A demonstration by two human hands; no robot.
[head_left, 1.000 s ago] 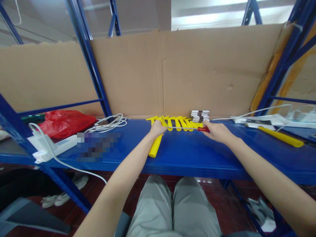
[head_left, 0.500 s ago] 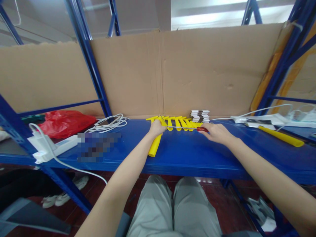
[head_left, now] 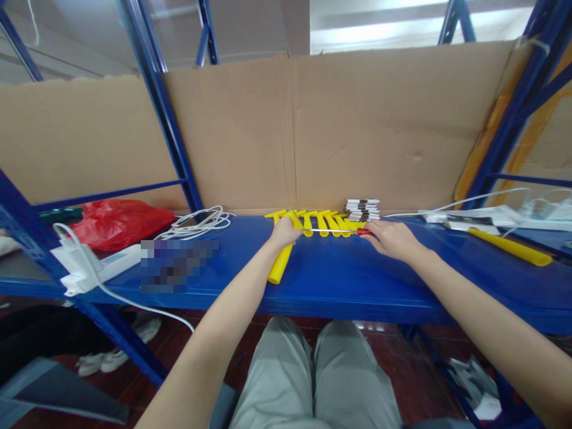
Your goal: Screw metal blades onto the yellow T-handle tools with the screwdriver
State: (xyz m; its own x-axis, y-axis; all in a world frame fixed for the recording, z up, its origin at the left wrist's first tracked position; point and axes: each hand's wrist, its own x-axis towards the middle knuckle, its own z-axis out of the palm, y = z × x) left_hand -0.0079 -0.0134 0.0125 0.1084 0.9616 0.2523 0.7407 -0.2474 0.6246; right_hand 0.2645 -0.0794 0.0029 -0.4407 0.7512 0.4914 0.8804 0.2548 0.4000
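Observation:
My left hand (head_left: 281,232) is closed around a yellow T-shaped tool (head_left: 280,265), its round handle end slanting toward the shelf's front edge. In my right hand (head_left: 389,238) is the red handle of a screwdriver (head_left: 328,230). Its long metal shaft points left and reaches the yellow tool beside my left fingers; whether the tip touches is too small to tell. Behind the shaft lie several more yellow T-shaped tools (head_left: 325,221) in a row. A small stack of white packets with dark bands (head_left: 361,210) stands at the right end of that row.
The blue shelf (head_left: 339,280) backs onto a cardboard panel (head_left: 379,131). On the left are a red plastic bag (head_left: 123,223), a coiled white cable (head_left: 201,223) and a white power strip (head_left: 120,262). A long yellow tube (head_left: 512,247) lies at the right.
Both hands stay in nearly the same place. The screwdriver and the yellow tool show no clear shift.

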